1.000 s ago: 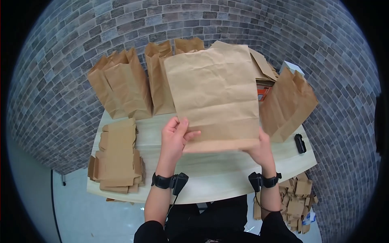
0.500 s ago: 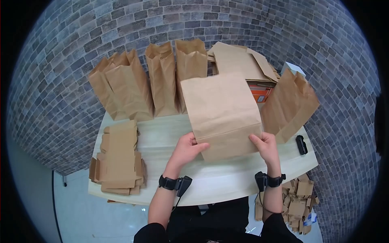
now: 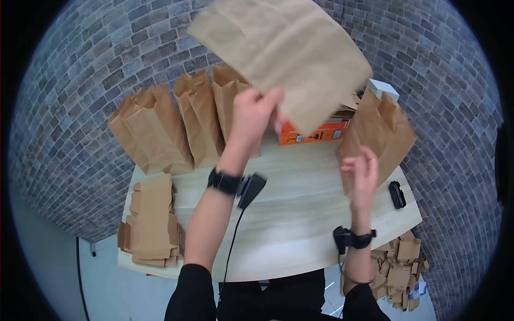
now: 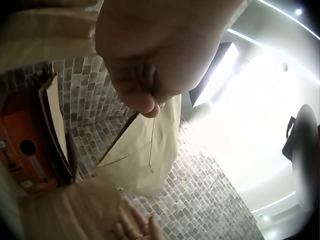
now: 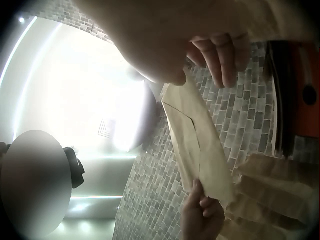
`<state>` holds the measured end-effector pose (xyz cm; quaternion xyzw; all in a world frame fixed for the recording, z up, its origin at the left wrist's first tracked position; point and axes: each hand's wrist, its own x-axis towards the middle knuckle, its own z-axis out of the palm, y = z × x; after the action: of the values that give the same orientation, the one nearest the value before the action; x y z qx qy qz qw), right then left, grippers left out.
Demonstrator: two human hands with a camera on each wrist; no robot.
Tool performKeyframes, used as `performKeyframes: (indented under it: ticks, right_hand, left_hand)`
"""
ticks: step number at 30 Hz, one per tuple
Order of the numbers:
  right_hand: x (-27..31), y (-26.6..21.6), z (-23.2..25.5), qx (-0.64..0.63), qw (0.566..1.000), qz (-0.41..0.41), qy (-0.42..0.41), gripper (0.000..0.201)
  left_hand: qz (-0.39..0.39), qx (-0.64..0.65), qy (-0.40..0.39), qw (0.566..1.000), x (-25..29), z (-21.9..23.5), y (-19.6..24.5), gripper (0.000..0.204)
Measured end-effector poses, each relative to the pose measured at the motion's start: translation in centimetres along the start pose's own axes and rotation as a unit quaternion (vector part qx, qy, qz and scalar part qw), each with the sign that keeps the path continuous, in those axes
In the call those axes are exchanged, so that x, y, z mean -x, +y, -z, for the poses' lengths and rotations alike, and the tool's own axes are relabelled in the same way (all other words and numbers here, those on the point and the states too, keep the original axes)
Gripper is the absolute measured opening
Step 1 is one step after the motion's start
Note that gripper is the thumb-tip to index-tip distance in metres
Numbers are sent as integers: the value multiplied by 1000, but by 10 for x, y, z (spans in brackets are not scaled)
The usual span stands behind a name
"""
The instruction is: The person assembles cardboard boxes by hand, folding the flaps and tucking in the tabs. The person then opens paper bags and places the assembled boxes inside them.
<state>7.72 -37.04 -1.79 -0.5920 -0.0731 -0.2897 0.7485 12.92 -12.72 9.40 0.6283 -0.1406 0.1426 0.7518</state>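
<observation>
A flat brown paper bag (image 3: 300,59) is lifted high over the back of the table, tilted and slightly blurred. My left hand (image 3: 256,115) pinches its lower left edge; in the left wrist view the thumb and fingers of the left hand (image 4: 150,65) meet on the bag (image 4: 145,155). Away from the bag, my right hand (image 3: 364,174) is raised in front of the standing bag at the right (image 3: 375,134), its fingers loosely bent and holding nothing. The right wrist view shows the right hand (image 5: 175,35) above the held bag (image 5: 195,135), with a gap between them.
Several opened paper bags (image 3: 152,131) stand at the back left. Flattened cardboard (image 3: 152,219) lies at the table's left, an orange box (image 3: 313,135) at the back, a black object (image 3: 397,195) at the right edge. Cardboard pieces (image 3: 399,267) lie on the floor at right.
The bag has risen up and away from me in my left hand, turning as it moved. My right hand has let go of it. The view has shifted slightly.
</observation>
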Motion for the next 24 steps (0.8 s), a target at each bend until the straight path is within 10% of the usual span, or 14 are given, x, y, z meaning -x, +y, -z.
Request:
performKeyframes:
  ticks: [5,11,14,16,24]
  right_hand:
    - [38,121,24,62,918,-274,-281,15]
    - [33,144,34,83,915,-278,-280,15]
    - [29,144,36,71,917,-285,-271,15]
    - [29,142,37,78,916,-288,-269,15]
    - [37,152,37,112,915,-245,-300,15]
  left_hand:
    - [68,253,-18,965,-96,-73,-43,19]
    - [210,357,59,908,-156,-124,-150,16]
    - [78,211,-129,966,-153,-104,-181,16]
    - [249,116,-192,942,-126,-84,-142,20]
    - [242,-426,-260,832,66,101,63,19]
